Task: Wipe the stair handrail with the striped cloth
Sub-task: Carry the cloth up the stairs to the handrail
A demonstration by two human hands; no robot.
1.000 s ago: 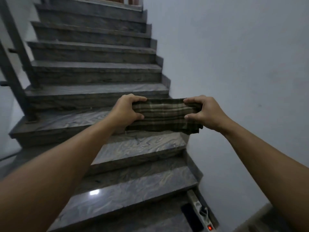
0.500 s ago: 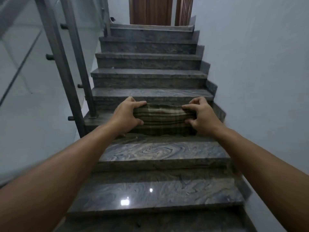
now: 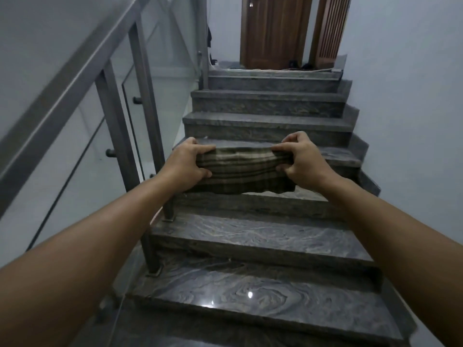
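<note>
The striped cloth [image 3: 241, 171], folded and olive-brown with pale lines, is stretched between both hands in front of me, above the steps. My left hand [image 3: 186, 162] grips its left end and my right hand [image 3: 302, 159] pinches its right end. The grey metal handrail [image 3: 75, 78] slopes up along the left side, well apart from both hands and the cloth. Its lower end runs out of the frame.
Grey marble stairs [image 3: 263, 236] climb ahead to a landing with a brown wooden door [image 3: 274, 31]. Metal posts [image 3: 144, 96] and glass panels [image 3: 82, 156] stand under the rail at left. A plain white wall [image 3: 406, 96] closes the right side.
My view has swung left and up, bringing the handrail and the door into sight. Both hands still hold the cloth, and the right hand has shifted to a pinch on its end.
</note>
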